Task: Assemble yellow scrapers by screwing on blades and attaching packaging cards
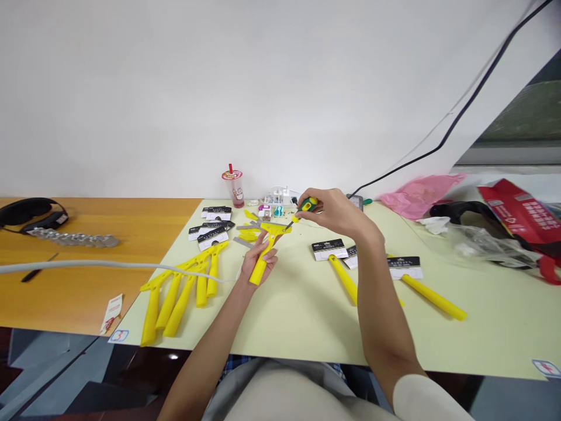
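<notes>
My left hand (253, 257) is closed around a yellow T-shaped scraper (263, 260), head pointing away from me. In my right hand (331, 210) is a screwdriver (308, 204) with a green and yellow grip. Its shaft slants down to the right end of the scraper's head, where the tip appears to touch; a small yellow part shows beside the shaft. Just behind the head lie loose yellow pieces (248, 235) and grey flat blades. Left of my left hand, several yellow T-shaped handles (175, 298) rest in a row.
Carded yellow handles (433, 297) lie to the right, near my forearm. Black-and-white cards (213, 237) are stacked at left. A cup with a straw (235, 190) and a power strip (280, 196) stand by the wall. A white cable (109, 265) crosses the left side. Plastic bags (421, 196) are at far right.
</notes>
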Available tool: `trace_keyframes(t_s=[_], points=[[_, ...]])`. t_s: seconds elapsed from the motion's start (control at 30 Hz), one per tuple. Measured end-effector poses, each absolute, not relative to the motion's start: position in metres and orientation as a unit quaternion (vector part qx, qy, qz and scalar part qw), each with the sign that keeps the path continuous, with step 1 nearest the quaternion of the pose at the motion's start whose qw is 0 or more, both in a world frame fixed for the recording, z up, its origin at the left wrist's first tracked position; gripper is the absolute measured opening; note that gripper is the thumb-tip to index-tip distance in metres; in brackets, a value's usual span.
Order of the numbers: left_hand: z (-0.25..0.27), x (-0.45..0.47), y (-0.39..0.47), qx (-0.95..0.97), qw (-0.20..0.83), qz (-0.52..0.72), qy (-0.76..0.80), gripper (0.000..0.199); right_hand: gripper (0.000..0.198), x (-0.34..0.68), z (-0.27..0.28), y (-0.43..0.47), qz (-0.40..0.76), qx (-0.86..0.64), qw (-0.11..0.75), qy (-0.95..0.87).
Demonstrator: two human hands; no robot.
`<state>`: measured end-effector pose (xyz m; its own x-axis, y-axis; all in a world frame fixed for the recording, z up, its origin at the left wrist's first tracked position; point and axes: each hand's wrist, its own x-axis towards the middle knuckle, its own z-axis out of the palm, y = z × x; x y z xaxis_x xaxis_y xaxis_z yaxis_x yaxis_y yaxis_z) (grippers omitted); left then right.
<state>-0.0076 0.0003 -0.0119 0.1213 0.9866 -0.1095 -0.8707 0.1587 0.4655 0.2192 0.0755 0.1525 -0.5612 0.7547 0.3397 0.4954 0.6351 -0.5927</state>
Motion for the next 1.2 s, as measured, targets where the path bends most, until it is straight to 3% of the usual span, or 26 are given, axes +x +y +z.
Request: trace_keyframes(t_s=[1.2], points=[[-0.0102,-0.0068,-0.0008,0.151,0.73,0.636,0.201,0.056,0.014,0.2147,0.1518,0.0742,0.199,-0.359,0.282,-0.867]])
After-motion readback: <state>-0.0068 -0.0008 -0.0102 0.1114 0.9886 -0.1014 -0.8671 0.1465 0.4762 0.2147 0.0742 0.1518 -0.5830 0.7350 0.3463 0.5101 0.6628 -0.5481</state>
